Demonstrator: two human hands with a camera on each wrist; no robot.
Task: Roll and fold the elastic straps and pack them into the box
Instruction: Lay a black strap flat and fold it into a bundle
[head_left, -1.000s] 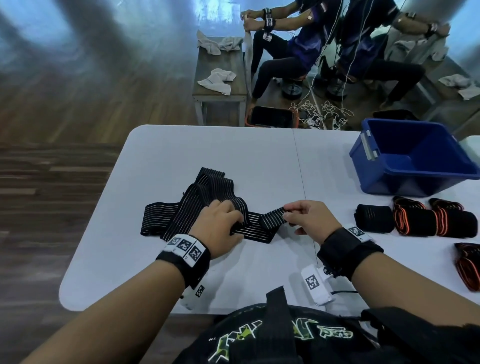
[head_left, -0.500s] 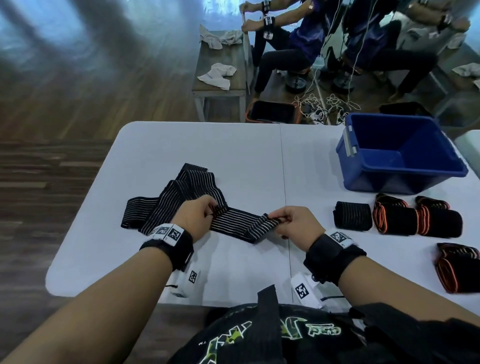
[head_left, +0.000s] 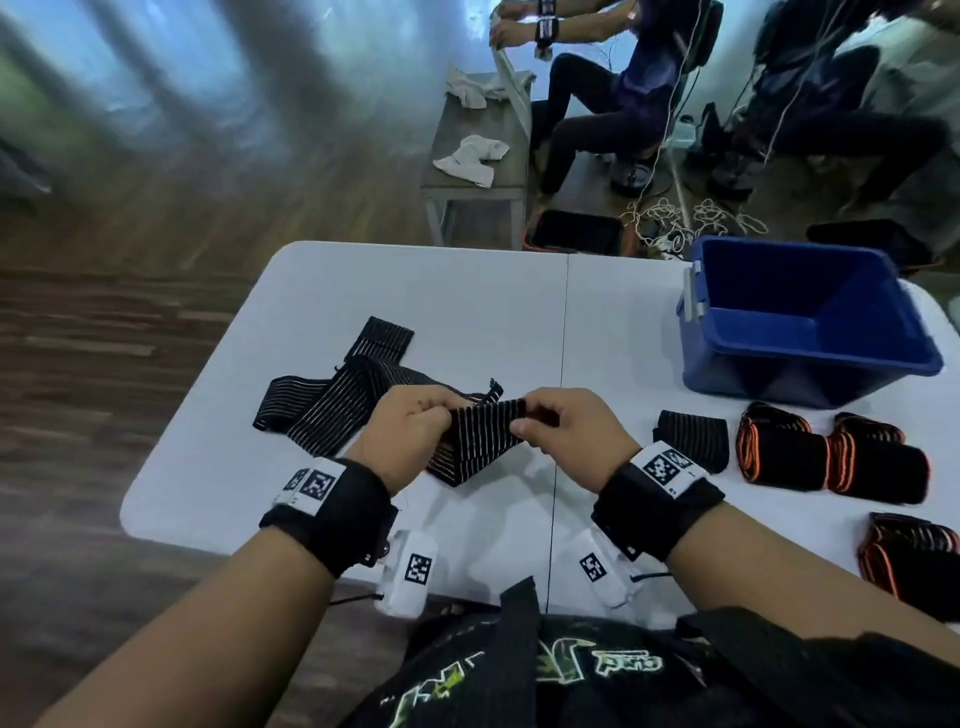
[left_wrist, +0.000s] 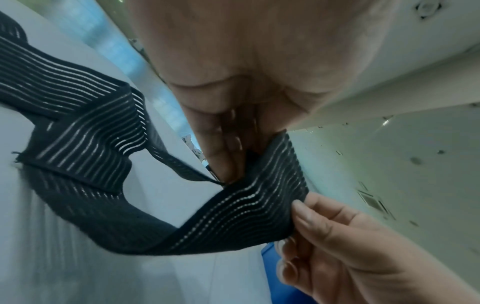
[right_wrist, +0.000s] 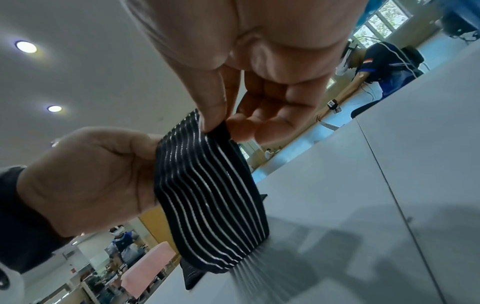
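A long black elastic strap with thin white stripes (head_left: 332, 400) lies crumpled on the white table (head_left: 467, 291), one end lifted between my hands. My left hand (head_left: 415, 431) grips the strap (left_wrist: 246, 216) where it rises off the table. My right hand (head_left: 550, 431) pinches the strap's free end (right_wrist: 207, 185) between thumb and fingers, folding it toward the left hand. The empty blue box (head_left: 800, 322) stands at the far right of the table.
To the right of my hands lie a rolled black strap (head_left: 691, 439), two black-and-orange rolls (head_left: 831, 462) and another orange-edged strap (head_left: 909, 561) at the table's right edge. Beyond the table stand a bench with white cloths (head_left: 478, 156) and seated people (head_left: 623, 78).
My hands have come closer together and risen off the table, lifting the strap's end and folding it over. The head view has shifted, so the box appears further right.
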